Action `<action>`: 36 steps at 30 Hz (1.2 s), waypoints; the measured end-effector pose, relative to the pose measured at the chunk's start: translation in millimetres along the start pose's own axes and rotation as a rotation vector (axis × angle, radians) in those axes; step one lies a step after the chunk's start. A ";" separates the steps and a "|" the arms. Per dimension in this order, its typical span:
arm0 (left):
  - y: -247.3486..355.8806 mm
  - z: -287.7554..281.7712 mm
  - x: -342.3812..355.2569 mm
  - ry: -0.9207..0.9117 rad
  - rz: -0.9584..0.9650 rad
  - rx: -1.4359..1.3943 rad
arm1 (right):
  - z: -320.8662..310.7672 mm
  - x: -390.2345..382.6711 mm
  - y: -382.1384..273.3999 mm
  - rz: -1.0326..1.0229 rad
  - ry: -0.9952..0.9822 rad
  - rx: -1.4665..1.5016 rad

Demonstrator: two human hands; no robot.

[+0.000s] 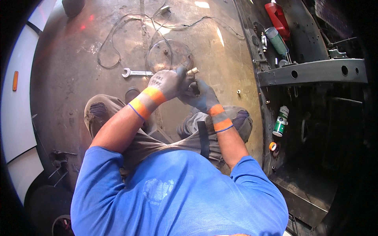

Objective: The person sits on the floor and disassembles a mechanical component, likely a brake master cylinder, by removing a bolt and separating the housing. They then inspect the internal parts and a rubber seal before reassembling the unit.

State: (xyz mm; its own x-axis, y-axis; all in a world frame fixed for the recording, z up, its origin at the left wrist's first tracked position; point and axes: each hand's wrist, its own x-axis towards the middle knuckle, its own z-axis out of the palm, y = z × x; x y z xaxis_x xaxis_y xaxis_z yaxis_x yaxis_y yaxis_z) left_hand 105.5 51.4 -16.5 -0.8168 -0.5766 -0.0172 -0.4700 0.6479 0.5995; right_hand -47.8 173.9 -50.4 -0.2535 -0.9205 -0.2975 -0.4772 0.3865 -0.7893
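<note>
Both my hands wear grey work gloves with orange cuffs and meet in front of my lap. A short brass-coloured fitting (193, 71) sticks out past the fingers of my left hand (168, 83), which is closed on it. My right hand (203, 96) is closed just beside and below, its fingertips against the left glove. What lies between its fingers is dark and mostly hidden. An open-end wrench (136, 73) lies on the floor left of my left hand, its far end covered by the glove. Beyond the hands is a round, worn metal disc (167, 53).
A thin dark cable (114, 35) loops over the metal floor (212, 43). At right, past a raised edge, stand a perforated metal beam (315, 72), a red container (278, 19), a green cylinder (277, 40), a spray can (280, 121) and an orange tape roll (272, 146).
</note>
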 end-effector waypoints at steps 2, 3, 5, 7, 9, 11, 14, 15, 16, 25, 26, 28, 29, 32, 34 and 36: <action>-0.8 3.1 -0.4 -0.031 -0.130 -0.052 | 4.6 -0.5 -3.7 -0.045 0.070 -0.183; -5.2 6.7 -0.1 -0.053 -0.183 -0.117 | 4.4 -1.5 -10.1 -0.087 0.106 -0.317; -10.7 7.4 1.5 -0.092 -0.287 -0.247 | 4.8 -2.8 -12.7 -0.164 0.168 -0.511; -8.0 -1.9 4.3 -0.283 -0.452 -0.435 | 5.3 -3.2 -8.6 -0.234 0.219 -0.628; -11.6 -5.9 9.2 -0.359 -0.519 -0.557 | -4.1 -3.4 -14.5 -0.218 0.115 -0.531; -11.0 -15.7 0.8 -0.196 -0.259 -0.458 | -23.0 -2.8 -18.2 -0.171 0.020 -0.378; -7.2 -32.3 -11.8 0.130 0.228 -0.147 | -62.5 -14.3 -21.0 -0.051 -0.114 -0.099; -3.3 -41.3 -18.0 0.201 0.375 -0.082 | -76.7 -21.1 -31.4 -0.045 -0.147 -0.083; 1.7 -45.0 -22.4 0.277 0.519 -0.017 | -89.3 -27.8 -42.0 -0.038 -0.181 -0.066; 26.1 -24.5 -27.8 0.208 0.637 -0.155 | -102.6 -52.4 -70.1 -0.173 -0.180 -0.254; 24.4 -21.3 -28.6 0.162 0.597 -0.164 | -100.6 -52.7 -72.2 -0.173 -0.157 -0.319; 23.7 -12.0 -29.8 0.068 0.436 -0.216 | -96.8 -52.9 -78.0 -0.173 -0.108 -0.450; 25.7 -9.4 -29.4 0.022 0.359 -0.244 | -95.1 -53.6 -78.6 -0.237 -0.056 -0.545; 29.0 -6.1 -25.6 -0.080 0.146 -0.280 | -87.3 -51.8 -77.2 -0.388 0.071 -0.754; 24.4 4.4 -23.8 -0.072 0.098 -0.308 | -82.3 -45.4 -68.7 -0.433 0.116 -0.793; 24.1 2.0 -21.4 -0.151 0.020 -0.417 | -77.0 -38.9 -58.2 -0.412 0.121 -0.813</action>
State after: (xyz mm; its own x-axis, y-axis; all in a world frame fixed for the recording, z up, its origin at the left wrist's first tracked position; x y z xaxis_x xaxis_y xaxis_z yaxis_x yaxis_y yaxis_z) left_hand 111.0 80.4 -3.3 -0.8786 -0.4668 -0.1006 -0.3040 0.3843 0.8717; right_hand -74.9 191.7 48.4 0.0035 -0.9998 0.0184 -0.9825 -0.0069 -0.1863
